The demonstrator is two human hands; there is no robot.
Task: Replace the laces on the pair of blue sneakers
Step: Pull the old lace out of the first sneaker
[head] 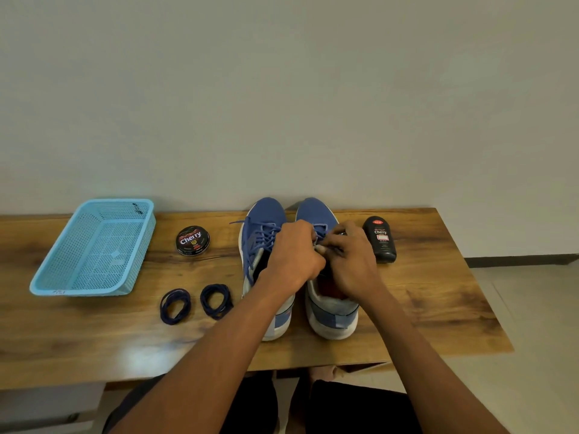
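Plain pale wall behind; wooden table (438,296) pushed against it, person seated at the near edge, knees visible below.

Sneakers: pair side by side mid-table, toes to the wall, heels toward the person. This puts the lace rows and openings within reach of both hands. Left sneaker (261,233) has its blue lace in the eyelets, ends trailing loose to the left. Right sneaker (332,305) is the one in work.

Hands: both meet over the right sneaker's lace area. Left hand (293,253) has its fingers curled, thumb side toward the other hand; right hand (347,261) likewise curled, fingertips pinching at something small and pale between them. Judged to be the old lace (321,228) at its knot or top eyelets, but the contact is mostly hidden by the knuckles. Two-handed hold makes sense: one steadies, one picks.

Supplies: two coils of dark lace (175,305) (216,300) lie near the left sneaker's heel, untouched, staged for threading later. Blue basket (94,245) far left, probably for removed laces. Polish tin (192,240) between basket and sneakers; black bottle (379,239) just beside the right sneaker. Neither needed for this step.

Status, judged: early. Old laces not yet out of either sneaker.
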